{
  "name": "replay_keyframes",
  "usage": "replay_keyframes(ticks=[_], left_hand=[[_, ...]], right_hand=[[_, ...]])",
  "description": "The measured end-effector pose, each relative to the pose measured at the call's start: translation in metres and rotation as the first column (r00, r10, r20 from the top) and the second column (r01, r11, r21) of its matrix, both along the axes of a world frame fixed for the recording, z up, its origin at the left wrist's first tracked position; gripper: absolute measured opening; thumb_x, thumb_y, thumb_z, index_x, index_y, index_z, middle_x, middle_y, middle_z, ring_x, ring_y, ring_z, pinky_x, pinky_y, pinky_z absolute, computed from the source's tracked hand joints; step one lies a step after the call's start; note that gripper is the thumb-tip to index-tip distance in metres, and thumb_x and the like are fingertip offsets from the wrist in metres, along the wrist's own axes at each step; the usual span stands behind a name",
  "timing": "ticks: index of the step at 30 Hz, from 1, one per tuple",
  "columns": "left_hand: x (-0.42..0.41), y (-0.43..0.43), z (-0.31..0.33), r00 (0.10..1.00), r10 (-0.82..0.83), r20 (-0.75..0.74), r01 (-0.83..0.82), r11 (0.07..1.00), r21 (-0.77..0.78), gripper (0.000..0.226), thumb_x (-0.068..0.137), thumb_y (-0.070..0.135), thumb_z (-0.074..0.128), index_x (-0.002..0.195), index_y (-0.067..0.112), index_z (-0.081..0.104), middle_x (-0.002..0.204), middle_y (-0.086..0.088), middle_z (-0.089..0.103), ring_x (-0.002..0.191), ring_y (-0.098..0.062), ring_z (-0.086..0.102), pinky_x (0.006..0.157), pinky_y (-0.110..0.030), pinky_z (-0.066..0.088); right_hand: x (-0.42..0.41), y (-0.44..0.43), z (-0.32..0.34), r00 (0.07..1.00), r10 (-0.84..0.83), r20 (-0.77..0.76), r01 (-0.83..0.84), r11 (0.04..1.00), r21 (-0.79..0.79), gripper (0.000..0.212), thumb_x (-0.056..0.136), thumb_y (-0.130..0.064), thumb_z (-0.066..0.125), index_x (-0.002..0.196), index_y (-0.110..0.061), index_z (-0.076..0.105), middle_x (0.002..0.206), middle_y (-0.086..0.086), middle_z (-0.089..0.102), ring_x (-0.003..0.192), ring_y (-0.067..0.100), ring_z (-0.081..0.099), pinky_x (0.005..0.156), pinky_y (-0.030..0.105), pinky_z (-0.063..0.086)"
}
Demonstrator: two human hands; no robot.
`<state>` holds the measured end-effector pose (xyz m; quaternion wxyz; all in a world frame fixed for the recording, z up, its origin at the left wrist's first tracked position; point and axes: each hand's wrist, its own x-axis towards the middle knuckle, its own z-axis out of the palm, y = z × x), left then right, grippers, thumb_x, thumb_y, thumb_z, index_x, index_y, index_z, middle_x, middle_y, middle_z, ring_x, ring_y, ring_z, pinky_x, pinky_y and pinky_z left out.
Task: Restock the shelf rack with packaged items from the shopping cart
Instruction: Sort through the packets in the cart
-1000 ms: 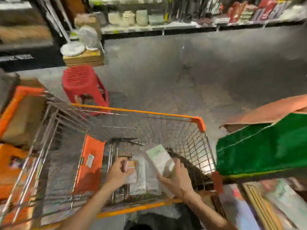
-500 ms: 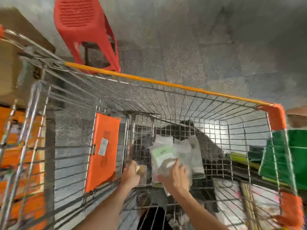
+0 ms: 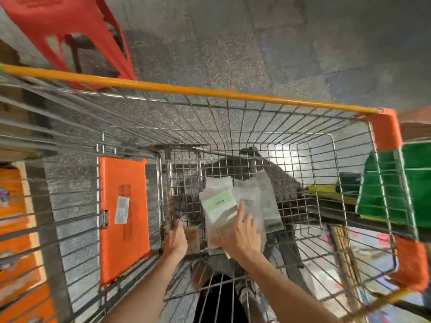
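I look down into a wire shopping cart point(image 3: 233, 117) with an orange rim. On its floor lie several clear plastic packets point(image 3: 268, 199). One packet with a pale green label point(image 3: 218, 203) is on top at the left. My right hand point(image 3: 240, 234) is closed on the lower end of that green-label packet, fingers spread over the packets beside it. My left hand point(image 3: 176, 238) is down at the cart floor, gripping a small brown packet point(image 3: 192, 236) that stands against the wire divider.
An orange fold-down seat flap point(image 3: 123, 217) hangs inside the cart at the left. A red plastic stool point(image 3: 70, 31) stands on the grey floor beyond the cart. Green goods point(image 3: 396, 183) sit on a low shelf at the right, orange boxes point(image 3: 14, 229) at the left.
The view has tilted down and closer into the cart. Both hands have sunk to the cart floor. The green-label packet, lifted a second ago, now lies lower among the other packets.
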<state>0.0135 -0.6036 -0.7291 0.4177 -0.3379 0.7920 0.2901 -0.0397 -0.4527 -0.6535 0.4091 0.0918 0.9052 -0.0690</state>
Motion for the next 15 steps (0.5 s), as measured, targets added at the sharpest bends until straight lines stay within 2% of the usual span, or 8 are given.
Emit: replay_keyframes(ticks=[1, 2, 3, 4, 6, 7, 12, 15], left_hand=[[-0.008, 0.001, 0.01, 1.0, -0.001, -0.003, 0.001, 1.0, 0.008, 0.043, 0.101, 0.004, 0.038, 0.143, 0.011, 0.038, 0.123, -0.017, 0.058, 0.101, -0.034, 0.062, 0.088, -0.057, 0.047], [-0.013, -0.002, 0.013, 0.999, 0.031, -0.024, -0.03, 0.999, 0.027, 0.053, 0.097, -0.002, 0.043, 0.146, 0.016, 0.034, 0.115, -0.008, 0.059, 0.093, -0.029, 0.064, 0.068, -0.034, 0.045], [-0.017, -0.004, 0.017, 0.997, 0.042, -0.062, -0.039, 0.998, 0.057, 0.055, 0.095, 0.0, 0.049, 0.145, 0.019, 0.034, 0.105, 0.0, 0.058, 0.086, -0.023, 0.064, 0.074, -0.034, 0.052], [-0.026, -0.003, 0.042, 0.992, 0.046, -0.12, -0.035, 0.995, 0.094, 0.053, 0.095, 0.006, 0.055, 0.142, 0.02, 0.037, 0.105, 0.002, 0.06, 0.086, -0.021, 0.064, 0.075, -0.036, 0.052], [-0.042, -0.003, 0.081, 0.964, 0.106, -0.245, -0.069, 0.985, 0.156, 0.048, 0.092, 0.017, 0.063, 0.136, 0.02, 0.044, 0.121, -0.003, 0.061, 0.105, -0.024, 0.061, 0.091, -0.038, 0.05], [-0.051, -0.005, 0.103, 0.94, 0.125, -0.318, -0.063, 0.978, 0.197, 0.047, 0.09, 0.02, 0.066, 0.133, 0.019, 0.046, 0.123, -0.005, 0.059, 0.108, -0.023, 0.059, 0.095, -0.037, 0.047], [-0.107, 0.019, 0.221, 0.825, 0.06, -0.562, 0.141, 0.941, 0.308, 0.043, 0.081, 0.023, 0.077, 0.117, 0.027, 0.054, 0.112, 0.0, 0.063, 0.092, -0.014, 0.061, 0.087, -0.033, 0.052], [-0.127, 0.068, 0.289, 0.704, -0.077, -0.706, 0.38, 0.881, 0.283, 0.047, 0.082, 0.022, 0.075, 0.125, 0.022, 0.056, 0.115, 0.008, 0.06, 0.102, -0.011, 0.06, 0.087, -0.022, 0.045]], right_hand=[[-0.002, 0.004, 0.013, 1.0, -0.004, -0.007, 0.004, 1.0, -0.01, 0.122, 0.069, -0.074, 0.06, 0.15, -0.016, -0.01, 0.14, 0.012, 0.032, 0.126, 0.028, 0.037, 0.103, 0.044, 0.039], [-0.004, 0.004, 0.017, 1.0, 0.022, -0.017, -0.022, 1.0, -0.02, 0.116, 0.072, -0.075, 0.055, 0.15, -0.018, -0.008, 0.143, 0.011, 0.029, 0.129, 0.029, 0.035, 0.105, 0.045, 0.037], [-0.007, 0.006, 0.025, 0.999, 0.033, -0.026, -0.034, 0.999, -0.04, 0.11, 0.074, -0.075, 0.052, 0.151, -0.019, -0.005, 0.147, 0.011, 0.027, 0.131, 0.029, 0.033, 0.107, 0.045, 0.036], [-0.009, 0.011, 0.043, 0.998, 0.028, -0.052, -0.031, 0.998, -0.061, 0.104, 0.077, -0.074, 0.05, 0.15, -0.02, 0.0, 0.149, 0.01, 0.025, 0.133, 0.029, 0.032, 0.109, 0.045, 0.035], [-0.014, 0.018, 0.075, 0.994, 0.043, -0.098, -0.053, 0.993, -0.105, 0.095, 0.081, -0.069, 0.051, 0.15, -0.021, 0.007, 0.148, 0.01, 0.028, 0.132, 0.028, 0.033, 0.108, 0.042, 0.037], [-0.018, 0.023, 0.096, 0.989, 0.022, -0.143, -0.042, 0.99, -0.137, 0.091, 0.082, -0.067, 0.052, 0.15, -0.021, 0.011, 0.146, 0.01, 0.031, 0.131, 0.029, 0.035, 0.106, 0.042, 0.039], [-0.036, 0.056, 0.205, 0.904, -0.226, -0.363, 0.092, 0.931, -0.352, 0.069, 0.083, -0.058, 0.057, 0.138, -0.021, 0.036, 0.127, 0.002, 0.049, 0.117, 0.022, 0.049, 0.099, 0.034, 0.043], [-0.025, 0.094, 0.272, 0.799, -0.328, -0.503, 0.132, 0.913, -0.386, 0.067, 0.082, -0.055, 0.058, 0.137, -0.022, 0.04, 0.125, 0.001, 0.052, 0.116, 0.019, 0.051, 0.097, 0.029, 0.042]])
